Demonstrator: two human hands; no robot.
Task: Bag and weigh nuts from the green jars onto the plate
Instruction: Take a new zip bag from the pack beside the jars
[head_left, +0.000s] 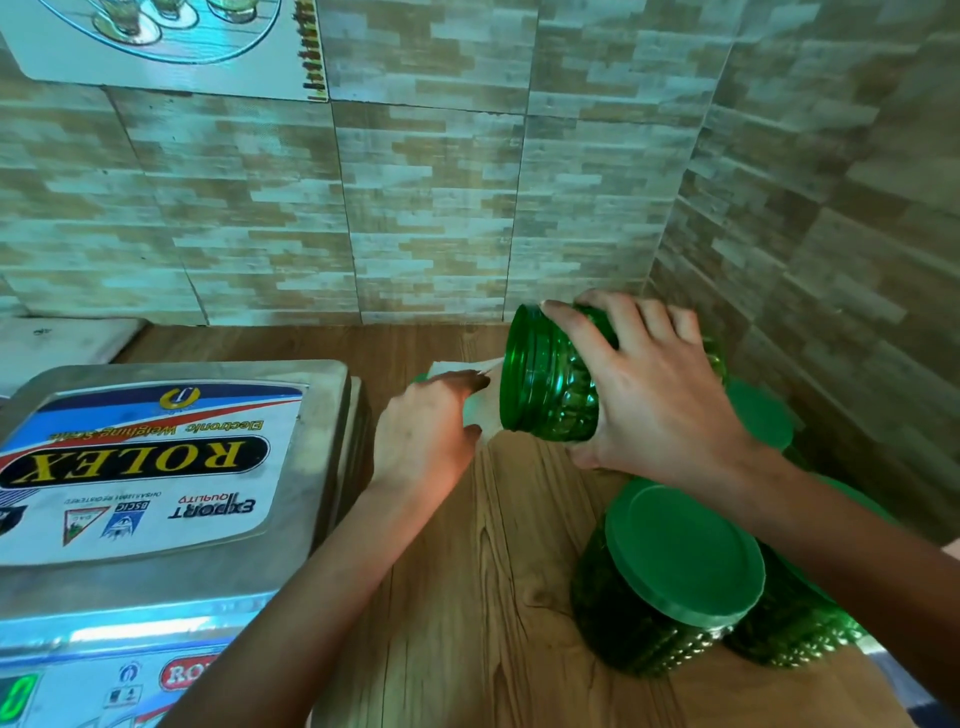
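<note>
- Lying sideways above the desk (467, 571), the open green jar (550, 384) has its long axis near level, mouth pointing left.
- Right grip (660, 395) wraps the jar's body.
- Left grip (421, 431) pinches a clear bag (457, 368) just beside that mouth.
- Lidded jar (680, 551) stands upright nearby.

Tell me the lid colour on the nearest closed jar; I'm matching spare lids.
Solid green lid, seen best in the head view.

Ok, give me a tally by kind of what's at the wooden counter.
Green ribbed plastic jars: 4 (one open in the right hand, three lidded, one partly hidden by the forearm)
Clear plastic bag: 1 (pinched by the left hand)
Steel electronic weighing scale: 1
Total: 6
</note>
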